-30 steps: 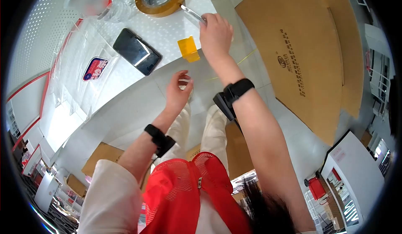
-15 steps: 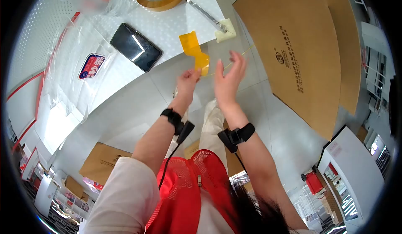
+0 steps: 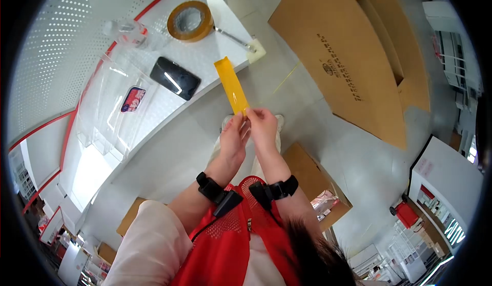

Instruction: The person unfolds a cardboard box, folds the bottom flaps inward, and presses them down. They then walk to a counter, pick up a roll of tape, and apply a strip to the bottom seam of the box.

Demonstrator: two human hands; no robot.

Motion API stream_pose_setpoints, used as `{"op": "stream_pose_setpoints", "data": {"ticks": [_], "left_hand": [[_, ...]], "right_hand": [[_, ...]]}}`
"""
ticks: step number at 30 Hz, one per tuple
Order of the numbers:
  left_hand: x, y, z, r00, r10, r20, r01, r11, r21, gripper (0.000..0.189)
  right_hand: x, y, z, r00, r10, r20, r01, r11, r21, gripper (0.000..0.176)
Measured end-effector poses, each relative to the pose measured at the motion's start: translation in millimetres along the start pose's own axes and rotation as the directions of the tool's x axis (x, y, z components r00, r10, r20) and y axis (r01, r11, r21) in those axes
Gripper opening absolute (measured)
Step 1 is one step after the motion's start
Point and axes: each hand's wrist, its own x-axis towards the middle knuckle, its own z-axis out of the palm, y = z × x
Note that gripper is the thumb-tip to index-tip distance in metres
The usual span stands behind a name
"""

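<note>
A strip of yellow tape (image 3: 232, 88) stretches up and left from my fingers, its far end near the table's edge. My left hand (image 3: 233, 140) is closed on the strip's lower end. Beside it, my right hand (image 3: 263, 128) pinches the same end between thumb and fingers. On the white table (image 3: 169, 113) lie a black phone (image 3: 175, 78) and a large roll of brown tape (image 3: 189, 21). A metal tool (image 3: 233, 36) reaches from the roll to a pale yellow pad (image 3: 256, 51) at the table corner.
A large cardboard box (image 3: 353, 66) stands at the right. An open carton (image 3: 316, 183) is on the floor near my right forearm. Clear plastic packaging (image 3: 105, 99) with a red-and-blue label and a clear bottle (image 3: 126, 32) are on the table's left side.
My right hand has moved down and left to meet my left hand at the tape. The strip, twisted before, now hangs straighter. The view has shifted, showing more of the open carton.
</note>
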Motion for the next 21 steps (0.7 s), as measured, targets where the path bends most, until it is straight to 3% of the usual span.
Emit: {"op": "stream_pose_setpoints", "data": {"ticks": [4, 7, 10, 11, 14, 18, 21], "left_hand": [[-36.4, 25.1, 25.0, 0.980, 0.049, 0.193, -0.030, 0.995, -0.099, 0.018], [-73.4, 44.2, 34.7, 0.934, -0.041, 0.356, 0.096, 0.986, -0.137, 0.020], [-94.5, 56.0, 22.2, 0.862, -0.284, 0.420, 0.313, 0.950, -0.001, 0.023], [-102.8, 56.4, 21.2, 0.855, -0.326, 0.404, 0.335, 0.941, 0.049, 0.031], [-102.1, 54.6, 15.4, 0.786, -0.439, 0.435, 0.412, 0.897, 0.160, 0.030], [-113.0, 48.2, 66.9, 0.787, -0.419, 0.453, 0.333, 0.906, 0.260, 0.032], [-122.0, 21.9, 125.8, 0.725, -0.461, 0.511, 0.172, 0.840, 0.515, 0.034]], "right_hand": [[-22.2, -55.6, 5.7, 0.991, -0.128, 0.040, 0.126, 0.991, 0.054, 0.019], [-37.5, -92.6, -6.4, 0.992, -0.060, 0.115, 0.038, 0.982, 0.185, 0.016], [-50.8, -126.2, -40.8, 0.990, -0.136, 0.040, 0.117, 0.942, 0.315, 0.014], [-58.8, -138.1, -58.7, 0.989, -0.136, 0.063, 0.106, 0.930, 0.352, 0.014], [-84.2, -162.7, -118.8, 0.989, -0.129, 0.075, 0.083, 0.892, 0.444, 0.014], [-117.8, -166.8, -215.6, 0.988, -0.156, -0.015, 0.138, 0.822, 0.553, 0.015], [-149.5, -160.0, -286.0, 0.978, -0.163, -0.129, 0.207, 0.729, 0.652, 0.015]]}}
